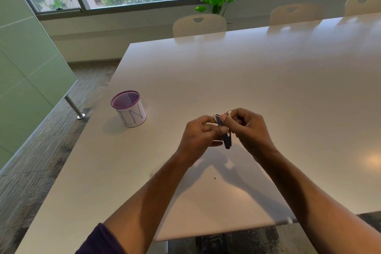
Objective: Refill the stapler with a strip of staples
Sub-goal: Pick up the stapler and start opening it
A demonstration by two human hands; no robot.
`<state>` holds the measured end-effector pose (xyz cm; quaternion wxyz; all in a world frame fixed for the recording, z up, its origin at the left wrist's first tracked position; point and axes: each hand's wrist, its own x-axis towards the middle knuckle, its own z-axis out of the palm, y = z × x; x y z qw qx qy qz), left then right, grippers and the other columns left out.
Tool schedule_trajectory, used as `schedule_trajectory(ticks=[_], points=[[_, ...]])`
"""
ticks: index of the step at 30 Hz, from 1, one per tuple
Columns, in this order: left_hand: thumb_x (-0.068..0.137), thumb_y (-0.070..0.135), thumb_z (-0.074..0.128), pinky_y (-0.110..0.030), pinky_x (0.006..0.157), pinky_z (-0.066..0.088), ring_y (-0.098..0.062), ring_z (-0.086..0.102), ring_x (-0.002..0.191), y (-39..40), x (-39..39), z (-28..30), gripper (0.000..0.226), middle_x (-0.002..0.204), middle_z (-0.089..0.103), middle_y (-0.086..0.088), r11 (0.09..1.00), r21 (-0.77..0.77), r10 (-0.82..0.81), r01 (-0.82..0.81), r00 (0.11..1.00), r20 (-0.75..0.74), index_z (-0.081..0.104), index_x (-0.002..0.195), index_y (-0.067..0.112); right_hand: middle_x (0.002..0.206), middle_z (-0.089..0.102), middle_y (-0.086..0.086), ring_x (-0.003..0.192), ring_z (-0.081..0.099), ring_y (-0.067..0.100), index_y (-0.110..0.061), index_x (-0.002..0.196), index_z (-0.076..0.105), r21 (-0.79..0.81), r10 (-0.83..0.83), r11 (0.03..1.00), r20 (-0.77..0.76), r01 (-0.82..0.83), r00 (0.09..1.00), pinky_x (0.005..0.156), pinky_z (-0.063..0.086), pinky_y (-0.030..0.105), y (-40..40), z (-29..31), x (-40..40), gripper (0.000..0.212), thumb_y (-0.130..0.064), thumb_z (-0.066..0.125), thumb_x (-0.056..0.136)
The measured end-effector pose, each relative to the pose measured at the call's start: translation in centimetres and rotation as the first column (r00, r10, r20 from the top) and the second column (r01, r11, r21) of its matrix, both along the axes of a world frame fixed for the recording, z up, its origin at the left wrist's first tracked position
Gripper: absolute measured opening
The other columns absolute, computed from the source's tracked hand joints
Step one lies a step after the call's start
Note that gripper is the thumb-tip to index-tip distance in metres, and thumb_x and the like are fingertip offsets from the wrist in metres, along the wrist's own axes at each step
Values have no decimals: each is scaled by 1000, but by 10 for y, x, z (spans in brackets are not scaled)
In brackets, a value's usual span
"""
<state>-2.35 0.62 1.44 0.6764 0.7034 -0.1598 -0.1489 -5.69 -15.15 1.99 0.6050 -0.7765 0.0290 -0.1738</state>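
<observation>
A small dark blue stapler point(226, 140) is held upright above the white table point(257, 80), between both hands. My left hand point(198, 136) grips its left side with curled fingers, and something white shows inside that palm. My right hand point(247, 128) pinches the stapler's top end with thumb and fingers; a small white bit shows above its fingers. Whether a staple strip is in either hand cannot be told, since the fingers hide most of the stapler.
A purple mesh pen cup point(129, 108) wrapped in white paper stands at the left of the table. Three white chairs point(199, 24) line the far edge, with a green plant point(217, 3) by the window. A tiny dark speck point(214, 178) lies near the front edge.
</observation>
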Motion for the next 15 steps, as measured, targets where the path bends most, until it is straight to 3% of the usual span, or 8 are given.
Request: schedule_trajectory(ticks=[4,8,12,15], points=[[90,11,75,-39,76,64,-30,78,86,2,-1,1,27,97,77,-21,994,-44,96,-95,995,9,64,110,-3,69,65,5,64,57,13,-10,87,74,-95,15,995,-47,-19,999,61,50,26,2,1,2,21,-30,69,94],[89,15,77,-45,81,64,-32,78,88,4,-2,-4,27,94,76,-24,991,-25,136,-135,990,38,63,103,-3,74,60,-2,64,51,7,-13,97,69,-259,82,958,-161,-123,983,57,40,15,4,4,3,21,-28,56,102],[91,10,74,-34,74,64,-27,78,84,0,-5,-4,21,95,74,-22,974,-49,222,-219,972,72,61,101,-2,83,57,-4,71,51,7,-10,97,64,-286,71,953,-118,-102,991,58,43,9,11,6,3,21,-24,50,105],[92,8,73,-29,71,63,-24,78,82,-4,-9,-2,16,97,74,-19,958,-84,279,-272,957,78,63,102,0,88,57,-1,75,52,9,-8,97,62,-288,52,955,-77,-72,996,61,41,15,15,5,3,20,-22,49,105]])
